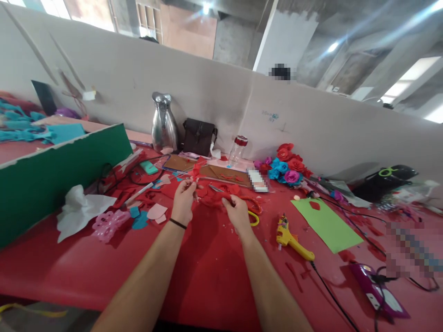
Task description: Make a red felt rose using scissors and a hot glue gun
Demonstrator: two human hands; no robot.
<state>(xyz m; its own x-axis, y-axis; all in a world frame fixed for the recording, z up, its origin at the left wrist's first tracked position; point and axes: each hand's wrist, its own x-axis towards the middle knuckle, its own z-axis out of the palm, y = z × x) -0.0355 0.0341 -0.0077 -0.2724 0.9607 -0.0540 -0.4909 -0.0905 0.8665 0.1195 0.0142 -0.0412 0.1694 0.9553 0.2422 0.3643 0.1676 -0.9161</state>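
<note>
Over the middle of the red table (207, 276), my left hand (184, 199) pinches the lower end of a small red paper flower (197, 169), which points up and away. My right hand (237, 211) is beside it, its thumb and fingers closed on a red strip (215, 201) that stretches toward the left hand. Scissors with yellow and red handles (254, 218) lie partly behind my right hand, their blades pointing away. Red paper scraps are spread on the table behind both hands.
Left are a green board (65, 175), white tissue (81, 210) and a pink lattice piece (110, 225). Right are a yellow glue gun (292, 242) with cord, a green sheet (327, 225) and a purple power strip (377, 290). Behind stand a steel jug (164, 123), jar (238, 150) and paper flowers (285, 167).
</note>
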